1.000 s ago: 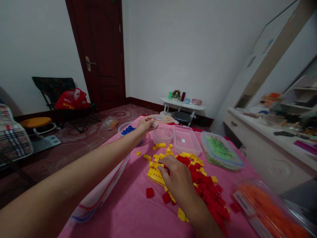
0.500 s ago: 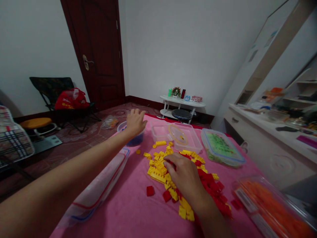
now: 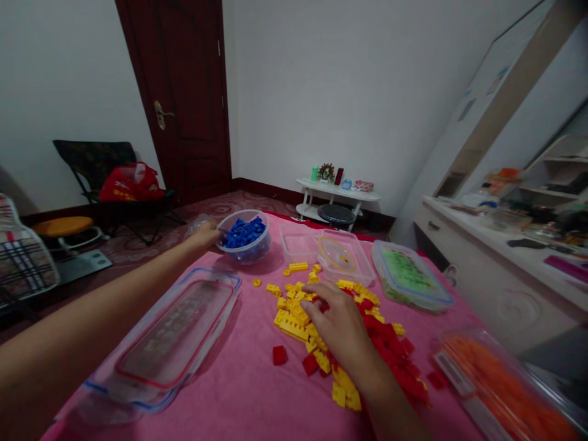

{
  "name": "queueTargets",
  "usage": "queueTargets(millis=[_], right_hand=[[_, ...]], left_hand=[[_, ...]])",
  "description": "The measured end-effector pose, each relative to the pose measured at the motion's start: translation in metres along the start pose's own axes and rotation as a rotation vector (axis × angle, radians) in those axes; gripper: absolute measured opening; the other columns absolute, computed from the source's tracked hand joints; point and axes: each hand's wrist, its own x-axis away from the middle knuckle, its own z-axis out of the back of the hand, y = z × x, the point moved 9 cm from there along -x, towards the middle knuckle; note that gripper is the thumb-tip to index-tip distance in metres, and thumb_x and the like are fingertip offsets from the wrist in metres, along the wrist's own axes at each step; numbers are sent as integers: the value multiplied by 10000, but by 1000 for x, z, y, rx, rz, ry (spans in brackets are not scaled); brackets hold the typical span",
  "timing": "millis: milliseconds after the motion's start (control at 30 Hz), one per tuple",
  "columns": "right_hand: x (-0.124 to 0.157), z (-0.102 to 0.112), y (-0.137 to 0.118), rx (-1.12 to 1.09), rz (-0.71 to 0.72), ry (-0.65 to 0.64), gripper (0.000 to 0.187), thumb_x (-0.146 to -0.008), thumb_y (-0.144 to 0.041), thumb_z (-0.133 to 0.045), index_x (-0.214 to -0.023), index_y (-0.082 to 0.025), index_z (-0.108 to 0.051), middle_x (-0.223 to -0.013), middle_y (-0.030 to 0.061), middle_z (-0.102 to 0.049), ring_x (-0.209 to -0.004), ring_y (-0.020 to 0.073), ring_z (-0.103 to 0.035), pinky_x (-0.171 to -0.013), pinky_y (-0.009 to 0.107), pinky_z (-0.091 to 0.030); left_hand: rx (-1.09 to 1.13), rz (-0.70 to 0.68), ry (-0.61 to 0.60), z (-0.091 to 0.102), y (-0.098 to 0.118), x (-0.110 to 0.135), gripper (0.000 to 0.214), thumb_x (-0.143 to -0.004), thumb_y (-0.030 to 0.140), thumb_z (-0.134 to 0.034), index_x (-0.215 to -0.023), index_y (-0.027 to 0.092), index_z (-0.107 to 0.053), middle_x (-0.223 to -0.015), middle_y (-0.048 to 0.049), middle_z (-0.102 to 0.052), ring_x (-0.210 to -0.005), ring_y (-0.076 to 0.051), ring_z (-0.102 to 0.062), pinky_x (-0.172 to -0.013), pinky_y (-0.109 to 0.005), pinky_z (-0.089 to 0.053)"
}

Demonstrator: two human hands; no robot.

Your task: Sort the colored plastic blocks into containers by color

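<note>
Lid (image 3: 337, 253) now right of the bowl (image 3: 255, 251), freed left hand (image 3: 209, 236) reaches its rim, grip unclear; right hand (image 3: 339, 317) loosely spread over bricks (image 3: 293, 323).

The left hand's (image 3: 209, 235) fingertips, at the rim of a bowl (image 3: 252, 252), are too dim to show whether they touch. The right hand (image 3: 335, 312) hides some yellow blocks (image 3: 294, 326); what lies under its palm is unseen. A clear box (image 3: 454, 372) of blurred orange contents (image 3: 500, 373) is cut off at lower right.
</note>
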Motion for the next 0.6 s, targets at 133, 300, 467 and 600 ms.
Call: queueTargets(millis=[133, 300, 467, 600], right_hand=[[-5, 11, 11, -474, -127, 131, 660, -749, -447, -675, -1344, -255, -462, -1397, 132, -472, -1141, 261, -566, -776, 360, -536], [-4, 24, 20, -826, -263, 216, 804, -725, -602, -650, -1413, -327, -339, -1439, 107, -443, -1213, 291, -526, -829, 421, -535], [16, 76, 42, -764, -351, 361, 772, -639, -446, -763, -1330, -337, -437, -1294, 45, -581, -1059, 247, -619, -730, 337, -573], [46, 133, 68, -571, -468, 535, 733, -625, -461, -744, -1290, -283, -494, -1144, 53, -653, -907, 233, -666, -689, 336, -572]], left_hand=[[131, -106, -70, -17, 40, 28, 270, -614, 155, -629, -875, 109, -676, -602, -31, -635, -538, -174, -608, -516, -290, -531], [201, -266, -299, -95, 85, 92, 275, -669, 170, -529, -896, 130, -680, -771, -63, -676, -662, -183, -638, -527, -273, -528], [294, -342, -463, -173, 93, 142, 342, -830, 317, -445, -1007, 123, -663, -945, -95, -703, -799, -205, -664, -682, -332, -557], [212, -608, -497, -208, 107, 172, 498, -933, 479, -317, -1151, 175, -646, -1225, -88, -645, -1154, -234, -565, -994, -397, -444]])
